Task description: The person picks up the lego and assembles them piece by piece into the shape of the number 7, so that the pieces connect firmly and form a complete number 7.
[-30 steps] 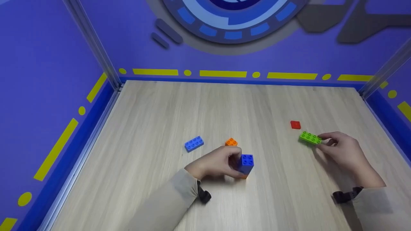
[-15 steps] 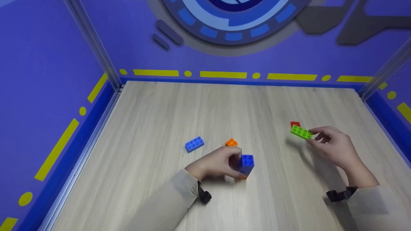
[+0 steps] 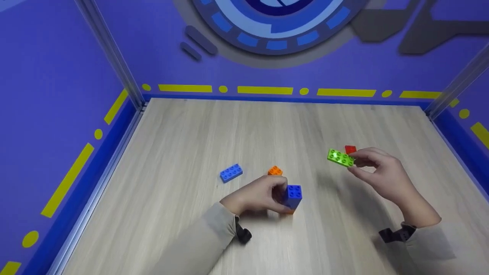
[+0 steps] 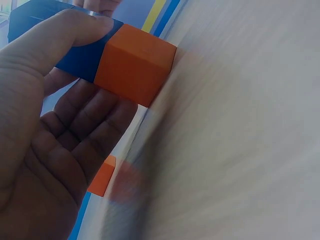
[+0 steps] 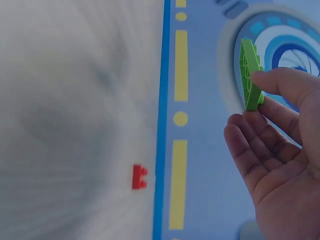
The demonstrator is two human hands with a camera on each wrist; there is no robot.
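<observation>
Monitoring remotely, I have the right grip (image 3: 389, 178) pinching the green brick (image 3: 340, 157) by one end above the bench (image 3: 183, 130), the left grip (image 3: 254, 194) holding the tower (image 3: 294, 196). Both look light, stiff: grasp sides.

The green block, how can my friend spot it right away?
Look at the right half of the wood-grain table. There, the right hand pinches the green block by one end, in the air. It's the only green one; the red block close by is smaller.
</observation>
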